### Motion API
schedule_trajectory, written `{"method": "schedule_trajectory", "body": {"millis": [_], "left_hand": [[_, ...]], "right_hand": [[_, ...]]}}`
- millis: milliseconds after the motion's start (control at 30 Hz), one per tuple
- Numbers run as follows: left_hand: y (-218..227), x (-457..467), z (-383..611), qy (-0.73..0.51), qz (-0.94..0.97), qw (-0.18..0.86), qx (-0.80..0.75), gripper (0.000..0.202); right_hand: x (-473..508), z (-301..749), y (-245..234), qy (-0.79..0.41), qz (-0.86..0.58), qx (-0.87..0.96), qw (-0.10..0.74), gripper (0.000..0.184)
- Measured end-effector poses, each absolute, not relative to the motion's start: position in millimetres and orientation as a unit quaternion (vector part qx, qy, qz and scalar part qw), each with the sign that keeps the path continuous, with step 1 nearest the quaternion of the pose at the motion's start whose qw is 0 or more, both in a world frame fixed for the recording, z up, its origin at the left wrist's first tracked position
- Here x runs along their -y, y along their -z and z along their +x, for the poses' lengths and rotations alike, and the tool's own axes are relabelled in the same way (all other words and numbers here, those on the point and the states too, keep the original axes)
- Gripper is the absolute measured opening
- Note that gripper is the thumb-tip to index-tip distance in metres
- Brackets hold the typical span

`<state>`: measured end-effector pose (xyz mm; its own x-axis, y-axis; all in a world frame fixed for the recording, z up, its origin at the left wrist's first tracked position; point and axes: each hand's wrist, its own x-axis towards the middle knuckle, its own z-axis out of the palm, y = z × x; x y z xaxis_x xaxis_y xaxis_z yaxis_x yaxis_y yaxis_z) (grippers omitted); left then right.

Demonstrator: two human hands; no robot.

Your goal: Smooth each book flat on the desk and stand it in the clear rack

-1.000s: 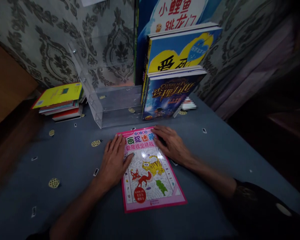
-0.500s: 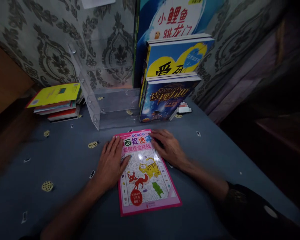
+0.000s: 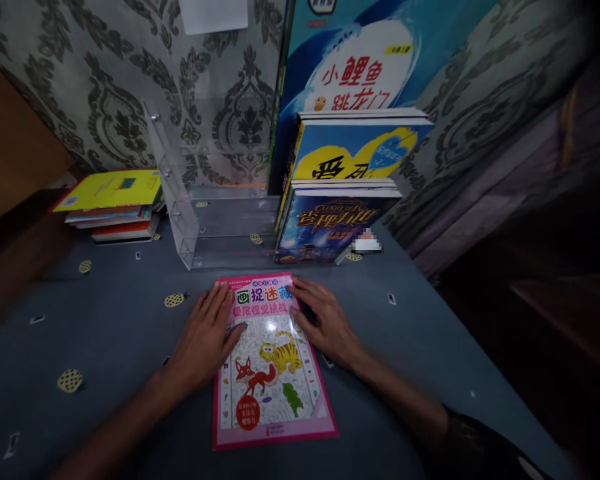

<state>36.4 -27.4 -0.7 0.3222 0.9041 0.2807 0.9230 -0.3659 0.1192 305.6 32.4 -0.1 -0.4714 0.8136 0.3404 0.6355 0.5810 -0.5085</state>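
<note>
On the bench (image 3: 380,387), below the middle of the view, lies one pink-bordered book (image 3: 275,393), flat and face up, just in front of one clear rack (image 3: 173,200). Its cover bears two animals, a red fox and a yellow striped cat, with one green leaf shape and one round red badge. Two hands rest on it, one at each side, and neither is clenched around anything. The left hand (image 3: 207,327) lies spread over the upper left edge, its thumb reaching in across the cover. The right hand (image 3: 325,323) touches the upper right edge, fingers loosely bent, palm off to the side of the book.

The rack's right half holds books in three rows: a dark blue book (image 3: 337,223) in front, at least two thick there; a blue-and-yellow book (image 3: 360,143) behind it; and one tall teal book (image 3: 353,67) at the back. To the rack's left is one stack of books (image 3: 115,193), yellow on top, with several below that I cannot count exactly. One blurred-out white item (image 3: 367,242) sits just right of the rack, and one white sheet (image 3: 215,17) hangs on the patterned wall (image 3: 105,100)
</note>
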Motion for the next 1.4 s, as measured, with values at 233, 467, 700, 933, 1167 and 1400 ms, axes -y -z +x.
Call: {"method": "schedule_trajectory", "body": {"millis": [233, 467, 700, 933, 1167, 1400], "left_hand": [[-6, 10, 31, 0.119, -0.81, 0.017, 0.574, 0.062], [-5, 7, 31, 0.129, -0.812, 0.025, 0.569, 0.059], [-9, 5, 29, 0.151, -0.814, 0.048, 0.559, 0.053], [-19, -5, 32, 0.157, -0.814, 0.054, 0.556, 0.047], [-17, -10, 36, 0.164, -0.817, 0.018, 0.552, 0.05], [-11, -12, 35, 0.181, -0.817, 0.008, 0.547, 0.049]], "right_hand": [[-49, 303, 3, -0.149, -0.417, 0.862, 0.248, 0.049], [-54, 302, 6, -0.13, -0.409, 0.864, 0.263, 0.048], [-48, 301, 6, -0.118, -0.414, 0.864, 0.262, 0.049], [-33, 297, 2, -0.093, -0.421, 0.859, 0.275, 0.041], [-29, 296, 0, -0.088, -0.422, 0.857, 0.283, 0.041], [-27, 297, 0, -0.092, -0.422, 0.858, 0.279, 0.042]]}}
